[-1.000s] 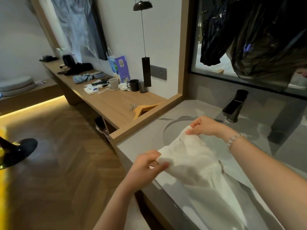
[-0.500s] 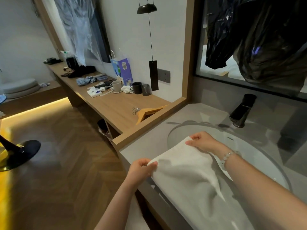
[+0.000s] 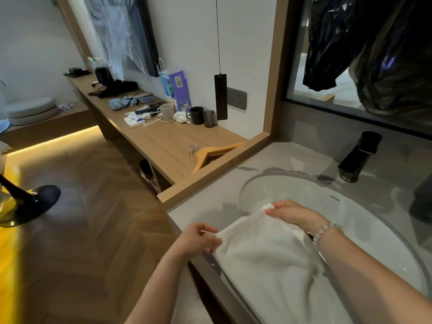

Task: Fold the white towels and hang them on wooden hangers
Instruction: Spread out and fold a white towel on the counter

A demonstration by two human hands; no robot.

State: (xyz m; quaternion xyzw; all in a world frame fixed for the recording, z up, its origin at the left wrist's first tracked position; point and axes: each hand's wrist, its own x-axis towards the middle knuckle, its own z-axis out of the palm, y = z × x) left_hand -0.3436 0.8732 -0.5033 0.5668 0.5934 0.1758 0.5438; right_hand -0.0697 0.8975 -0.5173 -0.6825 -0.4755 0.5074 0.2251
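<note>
folding step underway | left hand [image 3: 198, 239] and right hand [image 3: 292, 212] each pinch a corner of the white towel [image 3: 264, 258], draped over the sink [image 3: 304, 192] edge | next, probably: bring corners together, then grab a wooden hanger [image 3: 210, 153]

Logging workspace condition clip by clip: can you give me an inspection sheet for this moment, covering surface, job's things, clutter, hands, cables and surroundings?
Surface: grey counter with a white sink set in it.
Job's things: white towel spread over the sink's near edge; wooden hangers stacked on the desk beside the counter.
Clutter: pale mug, dark mug, paper bag and small items on the desk.
Hands: left hand pinches the towel's near corner; right hand grips its far corner.
Cables: thin black cord hanging by the wall socket.
Surroundings: black faucet, wooden floor, black plastic bag above.
</note>
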